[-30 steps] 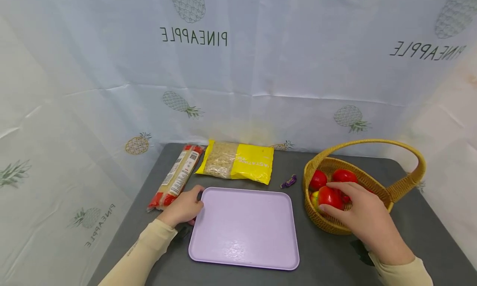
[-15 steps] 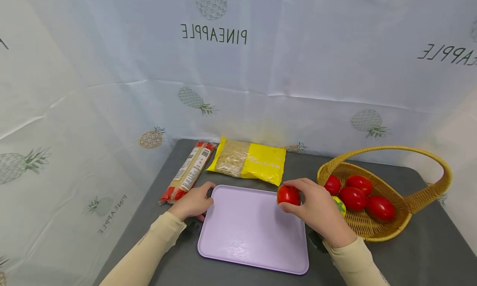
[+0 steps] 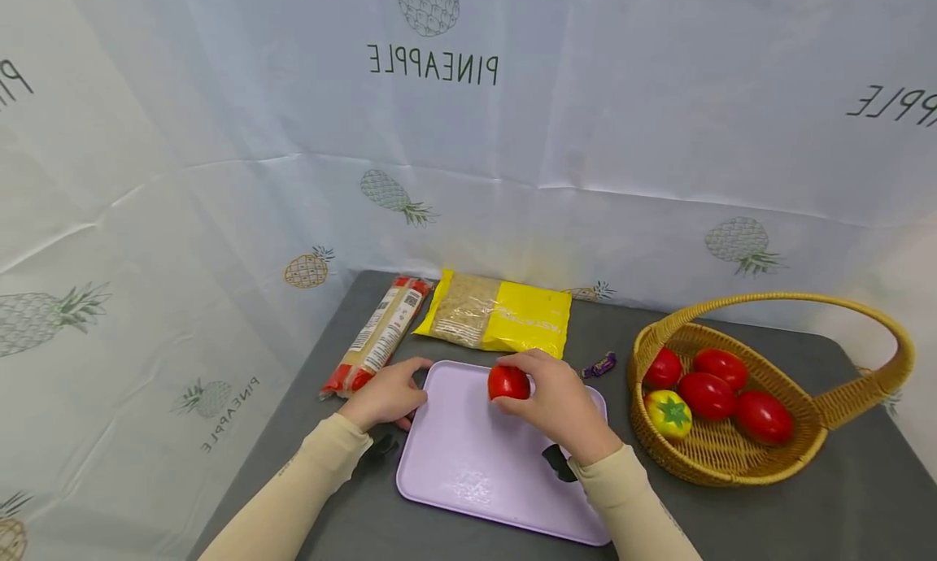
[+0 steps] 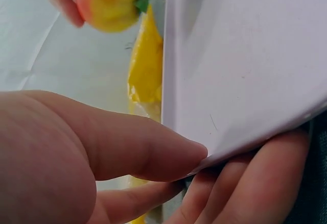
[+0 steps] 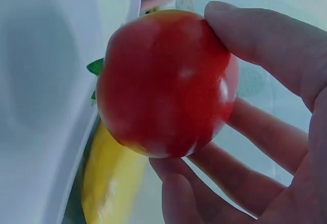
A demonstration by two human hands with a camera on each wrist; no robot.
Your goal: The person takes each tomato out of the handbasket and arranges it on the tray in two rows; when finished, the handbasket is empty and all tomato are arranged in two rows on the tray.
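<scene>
My right hand [image 3: 560, 402] holds a red tomato [image 3: 508, 382] over the upper part of a lilac tray [image 3: 468, 463]. Seen from the right wrist, thumb and fingertips pinch the round tomato [image 5: 166, 83], whose green leaves point toward the tray. From the left wrist, the underside of the tomato [image 4: 110, 2] looks yellow around its leaves. My left hand [image 3: 386, 394] grips the tray near its far left corner. Its thumb [image 4: 153, 147] lies on the rim, with the other fingers tucked under the tray.
Right of the tray stands a handled wicker basket [image 3: 695, 467] with several red tomatoes [image 3: 764, 417], one showing a yellow, green-leaved end [image 3: 669, 415]. Behind the tray lie a yellow pasta bag [image 3: 530, 313] and a purple-wrapped candy [image 3: 600, 366]. A red-ended noodle packet [image 3: 381, 333] lies left.
My right hand has lifted a tomato from the basket and carried it left over the tray. The left hand keeps its hold on the tray. The head view has shifted slightly left.
</scene>
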